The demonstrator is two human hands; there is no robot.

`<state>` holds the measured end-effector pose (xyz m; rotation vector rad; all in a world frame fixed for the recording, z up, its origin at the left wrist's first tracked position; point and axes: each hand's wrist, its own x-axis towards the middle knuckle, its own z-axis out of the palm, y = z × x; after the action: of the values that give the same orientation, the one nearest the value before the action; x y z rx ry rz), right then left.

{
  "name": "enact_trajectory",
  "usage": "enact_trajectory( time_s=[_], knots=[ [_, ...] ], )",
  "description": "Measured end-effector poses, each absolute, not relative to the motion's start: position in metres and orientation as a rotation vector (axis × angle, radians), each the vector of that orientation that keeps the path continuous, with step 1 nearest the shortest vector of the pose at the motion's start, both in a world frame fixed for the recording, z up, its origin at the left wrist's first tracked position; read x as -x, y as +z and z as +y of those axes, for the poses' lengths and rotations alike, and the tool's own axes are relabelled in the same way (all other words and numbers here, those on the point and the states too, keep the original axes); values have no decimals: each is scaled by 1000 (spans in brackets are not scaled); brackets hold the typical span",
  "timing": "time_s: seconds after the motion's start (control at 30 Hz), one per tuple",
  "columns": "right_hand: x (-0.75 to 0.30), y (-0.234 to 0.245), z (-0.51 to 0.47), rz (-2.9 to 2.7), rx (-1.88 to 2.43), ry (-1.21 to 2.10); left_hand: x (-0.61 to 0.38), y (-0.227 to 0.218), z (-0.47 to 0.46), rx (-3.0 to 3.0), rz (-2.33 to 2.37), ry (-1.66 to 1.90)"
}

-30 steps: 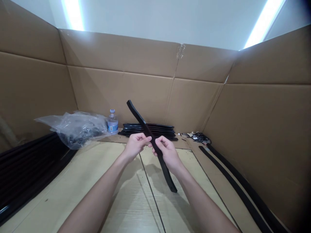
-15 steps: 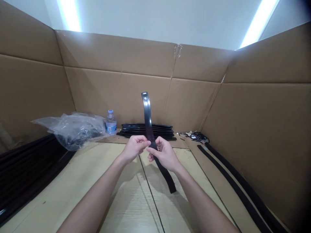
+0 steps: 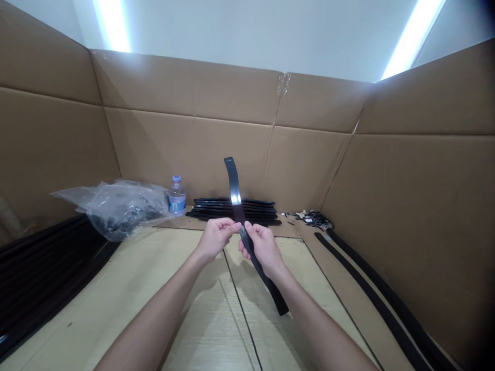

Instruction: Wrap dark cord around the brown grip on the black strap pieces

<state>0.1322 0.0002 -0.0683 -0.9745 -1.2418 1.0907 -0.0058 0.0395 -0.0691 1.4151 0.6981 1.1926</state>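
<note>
Both hands grip a curved, glossy black strip [image 3: 233, 183] with a small hole near its upper end. My left hand [image 3: 215, 238] pinches its left edge near the middle. My right hand [image 3: 264, 247] is closed around it just to the right, thumb on the front face. The strip's upper end points away from me, and its lower end slants down to the right past my right wrist. A darker band crosses it just above my fingers. Behind the hands lies a stack of similar black strips [image 3: 255, 205].
A clear plastic bag [image 3: 124, 203] and a water bottle [image 3: 177, 198] stand at the back left. Long black strips [image 3: 50, 268] fill the left side; more strips [image 3: 371, 299] lie along the right. Small scraps [image 3: 313, 219] sit back right. Cardboard walls [image 3: 228, 144] enclose the table [image 3: 154, 288].
The strip has tilted, so its upper end sits slightly lower and its lower end has swung right. My right thumb has moved up close to my left fingertips.
</note>
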Motion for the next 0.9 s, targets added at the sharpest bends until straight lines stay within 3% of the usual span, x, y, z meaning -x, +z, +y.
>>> enact_trajectory(
  time_s=[0.37,0.63,0.9],
  knots=[
    [-125,-80,2,-1185,1105,926,4,-73,40,-1418,743,1228],
    [-134,-71,3,-1189,810,1320,9,-70,44,-1365,674,1236],
    [-132,-69,0,-1135,872,1294,8,-66,43,-1390,749,1239]
  ],
)
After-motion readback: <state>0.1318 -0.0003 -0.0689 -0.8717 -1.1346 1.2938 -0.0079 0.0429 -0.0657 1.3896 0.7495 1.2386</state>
